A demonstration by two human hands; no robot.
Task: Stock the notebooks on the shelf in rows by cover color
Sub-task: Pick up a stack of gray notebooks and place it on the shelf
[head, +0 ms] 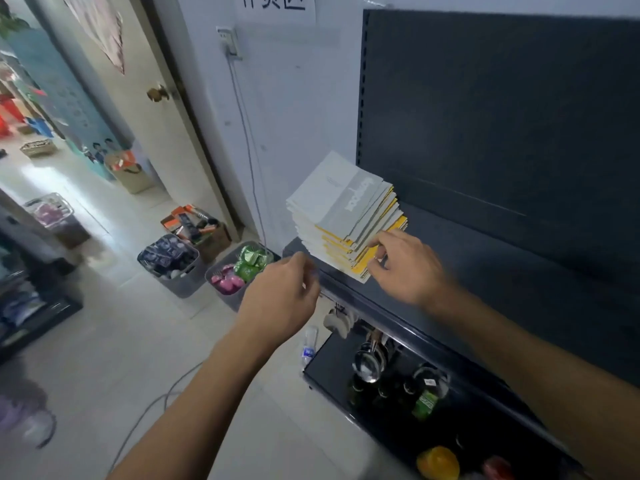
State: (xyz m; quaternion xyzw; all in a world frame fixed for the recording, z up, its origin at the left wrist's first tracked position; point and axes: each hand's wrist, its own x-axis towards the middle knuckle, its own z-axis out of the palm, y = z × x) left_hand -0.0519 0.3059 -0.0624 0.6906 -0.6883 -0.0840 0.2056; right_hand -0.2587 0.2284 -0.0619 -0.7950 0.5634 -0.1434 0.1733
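Fingers point(376, 260) of the right hand point(405, 268) curl in at centre frame, thumb on top, pinching the near yellow-edged corner of the notebooks point(343, 209). That stack, grey cover uppermost and fanned unevenly, sits on the left end of the dark shelf point(485, 271), slightly overhanging its front lip. Left hand point(280, 292) hovers just left of it by the shelf edge, fingers loosely bent and blurred; whether it holds anything, I cannot tell. Below, at lower right, bottles point(424, 403) stand on a lower shelf point(332, 362); two grey bins point(180, 282) of packets sit on the floor, left of centre.
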